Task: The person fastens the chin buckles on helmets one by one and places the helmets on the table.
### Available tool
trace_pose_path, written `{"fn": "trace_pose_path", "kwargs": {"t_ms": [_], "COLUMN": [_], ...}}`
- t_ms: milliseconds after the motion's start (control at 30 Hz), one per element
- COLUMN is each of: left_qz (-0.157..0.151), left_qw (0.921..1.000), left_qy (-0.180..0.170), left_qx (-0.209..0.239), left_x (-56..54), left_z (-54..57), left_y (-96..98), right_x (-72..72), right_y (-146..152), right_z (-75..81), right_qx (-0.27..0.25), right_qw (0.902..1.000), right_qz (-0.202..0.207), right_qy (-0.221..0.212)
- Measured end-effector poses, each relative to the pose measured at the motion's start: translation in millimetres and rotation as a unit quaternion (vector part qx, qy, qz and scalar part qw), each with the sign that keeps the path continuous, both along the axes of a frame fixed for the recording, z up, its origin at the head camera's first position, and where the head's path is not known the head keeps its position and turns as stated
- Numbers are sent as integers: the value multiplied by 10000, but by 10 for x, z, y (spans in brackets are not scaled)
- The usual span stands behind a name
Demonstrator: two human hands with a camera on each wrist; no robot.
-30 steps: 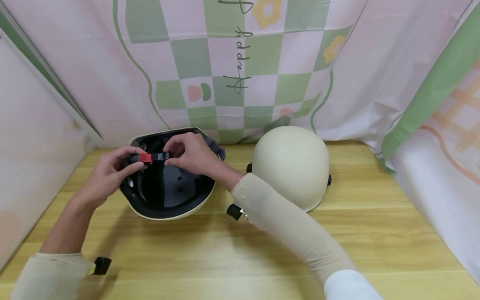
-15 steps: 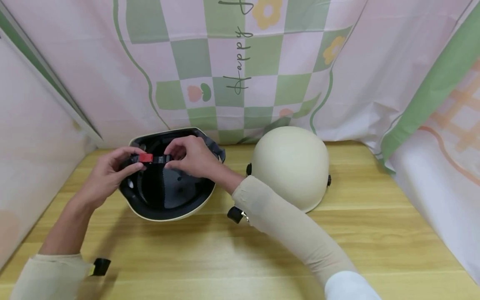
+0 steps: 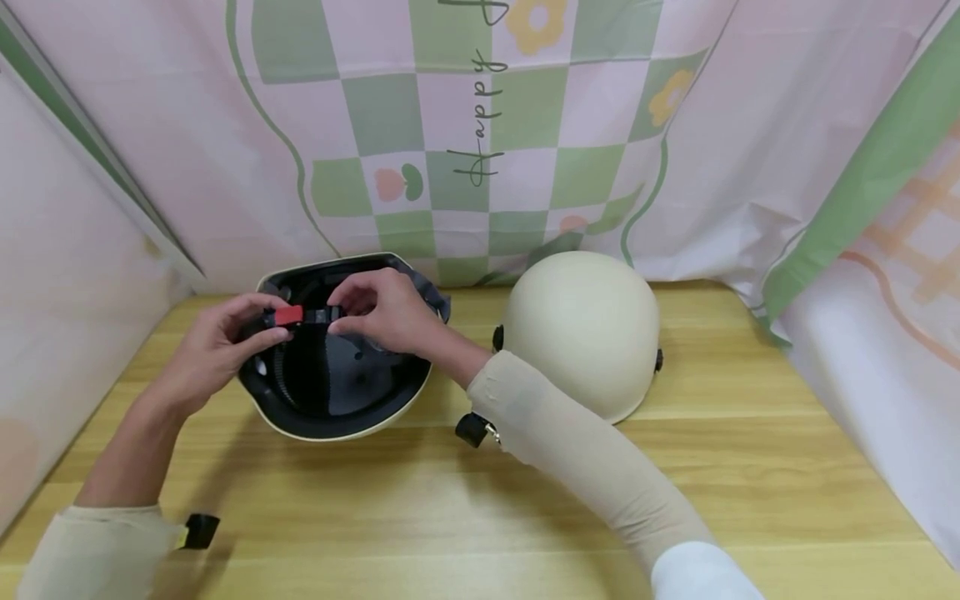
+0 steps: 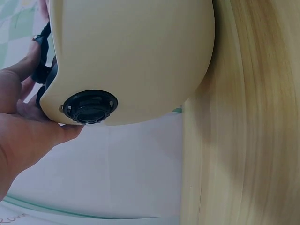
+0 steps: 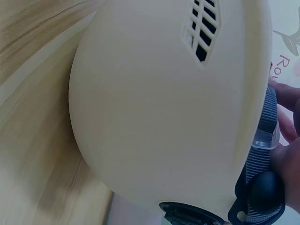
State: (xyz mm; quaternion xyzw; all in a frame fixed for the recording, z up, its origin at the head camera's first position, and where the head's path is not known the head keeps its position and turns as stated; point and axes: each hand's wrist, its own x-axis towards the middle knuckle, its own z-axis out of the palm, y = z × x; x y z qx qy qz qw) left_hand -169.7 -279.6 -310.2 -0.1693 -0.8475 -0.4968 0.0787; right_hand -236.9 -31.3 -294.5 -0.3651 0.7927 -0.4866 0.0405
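An upturned cream helmet (image 3: 333,432) with a black lining rests on the table, its hollow facing up. Over its opening runs a chin strap with a red and black buckle (image 3: 288,315). My left hand (image 3: 213,340) pinches the buckle's left end between thumb and fingers. At its black right end, my right hand (image 3: 388,312) pinches the strap; the grey webbing (image 5: 268,112) shows beside those fingers in the right wrist view. The left wrist view shows a black round knob (image 4: 90,107) on the shell near my left hand. Whether the buckle's halves are joined, I cannot tell.
A second cream helmet (image 3: 581,333) sits dome up to the right, close to my right forearm. Both stand on a wooden table (image 3: 420,508). A patterned curtain (image 3: 525,108) hangs along the back edge, with more cloth at both sides.
The buckle's red part has shifted very slightly left and tilted a little. Both hands keep nearly the same place and hold, and the helmets stay where they were.
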Motion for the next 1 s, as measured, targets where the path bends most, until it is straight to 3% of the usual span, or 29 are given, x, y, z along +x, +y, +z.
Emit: {"fn": "trace_pose_path", "kwargs": {"t_ms": [433, 667, 1000], "left_qz": [-156, -1, 66], "left_qw": [9998, 9999, 9997], "left_qy": [120, 113, 58], "left_qx": [35, -65, 246], "left_x": [8, -2, 5], "left_z": [-18, -27, -15], "left_y": [-1, 30, 34], "right_x": [42, 57, 83], "right_y": [-4, -26, -67], "right_z": [23, 6, 6], "right_qx": [-4, -22, -50], "right_qw": [9999, 10000, 9999], "right_qz": [131, 72, -153], "right_qy": [-15, 22, 46]}}
